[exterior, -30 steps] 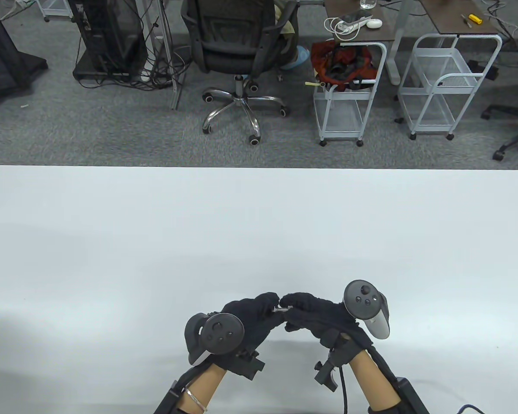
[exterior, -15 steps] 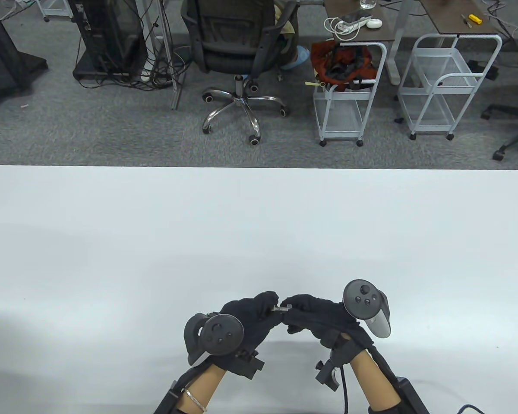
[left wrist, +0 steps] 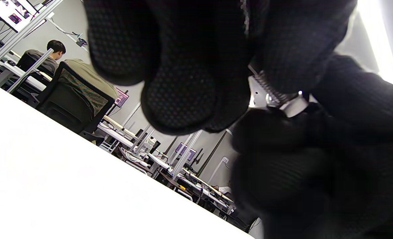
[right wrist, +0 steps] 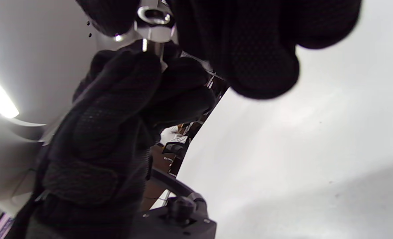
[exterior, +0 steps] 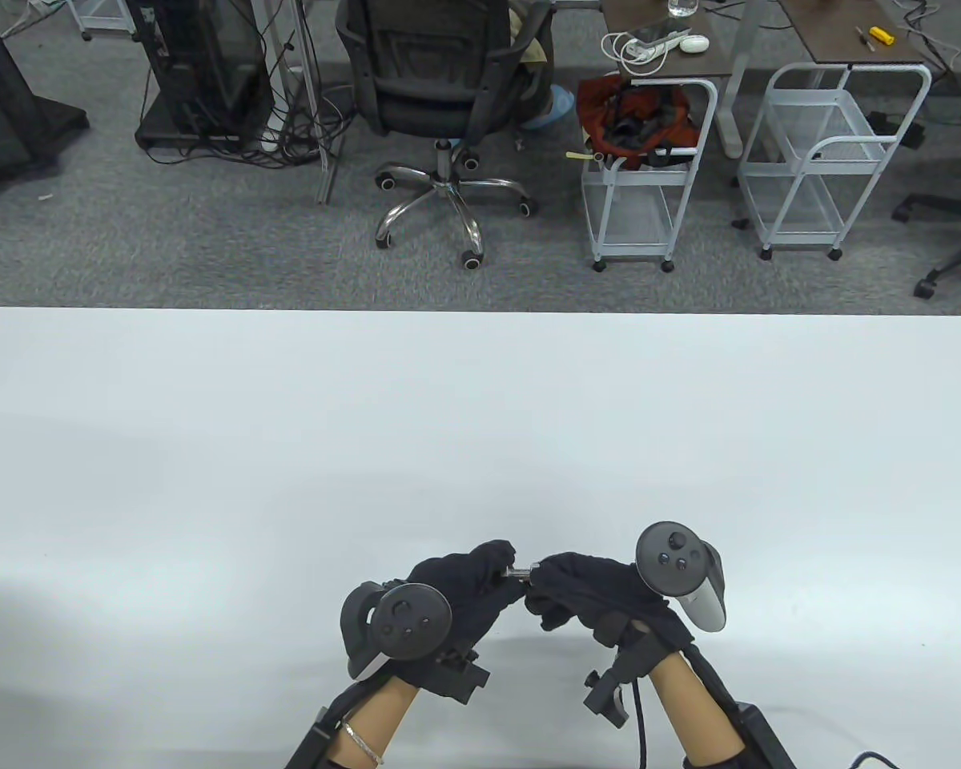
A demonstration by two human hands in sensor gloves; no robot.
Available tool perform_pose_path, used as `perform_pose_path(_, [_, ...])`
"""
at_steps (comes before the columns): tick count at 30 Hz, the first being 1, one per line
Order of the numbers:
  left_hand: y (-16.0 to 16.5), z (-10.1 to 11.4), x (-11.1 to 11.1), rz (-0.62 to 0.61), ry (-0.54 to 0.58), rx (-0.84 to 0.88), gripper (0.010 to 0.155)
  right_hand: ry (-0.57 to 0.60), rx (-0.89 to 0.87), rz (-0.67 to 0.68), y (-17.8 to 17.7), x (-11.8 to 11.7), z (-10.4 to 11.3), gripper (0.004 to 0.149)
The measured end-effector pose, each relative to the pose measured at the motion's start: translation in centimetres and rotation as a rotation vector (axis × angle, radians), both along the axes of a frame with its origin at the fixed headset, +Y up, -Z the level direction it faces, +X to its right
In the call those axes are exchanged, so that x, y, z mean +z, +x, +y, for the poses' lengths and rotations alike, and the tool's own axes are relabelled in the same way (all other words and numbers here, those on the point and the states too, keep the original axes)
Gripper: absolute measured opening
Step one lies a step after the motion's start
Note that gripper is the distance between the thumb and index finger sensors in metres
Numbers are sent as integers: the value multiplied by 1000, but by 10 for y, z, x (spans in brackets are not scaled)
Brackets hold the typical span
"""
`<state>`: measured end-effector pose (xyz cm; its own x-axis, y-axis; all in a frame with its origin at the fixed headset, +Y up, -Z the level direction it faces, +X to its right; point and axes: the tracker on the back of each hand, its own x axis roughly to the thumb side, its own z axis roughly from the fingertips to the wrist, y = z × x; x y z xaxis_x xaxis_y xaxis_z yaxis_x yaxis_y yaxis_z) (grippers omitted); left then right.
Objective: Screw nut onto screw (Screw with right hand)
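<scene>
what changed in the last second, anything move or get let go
The right hand rolled on the nut: its fingers, stretched over the screw a second ago, have curled back toward the right, baring more of the shaft. Nothing was let go. The left hand holds the screw's other end as before, and both hands stay above the table in the same spot.

Both gloved hands meet fingertip to fingertip low over the near table edge. Left hand (exterior: 460,589) curled, fingertips pinching the screw (exterior: 518,572) (tracker on its back faces up). Right hand (exterior: 589,589) arched, fingertips closed around the nut (right wrist: 153,28), forearms angled inward
</scene>
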<state>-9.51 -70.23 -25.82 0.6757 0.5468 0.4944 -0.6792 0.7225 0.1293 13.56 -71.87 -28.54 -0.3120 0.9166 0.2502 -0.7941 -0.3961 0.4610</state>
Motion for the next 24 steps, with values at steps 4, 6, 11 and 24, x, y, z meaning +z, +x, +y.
perform_pose_path(4, [0, 0, 0, 1, 6, -13, 46, 7, 26, 1, -2, -1, 0, 53])
perform_pose_path(6, [0, 0, 0, 3, 5, -10, 46, 21, 50, -43, -1, 0, 0, 50])
perform_pose_path(11, [0, 0, 0, 2, 5, -4, 46, -6, 0, 49, -5, 0, 0, 59])
perform_pose_path(24, [-3, 0, -1, 18, 11, -8, 46, 50, 72, -19, -4, 1, 0, 48])
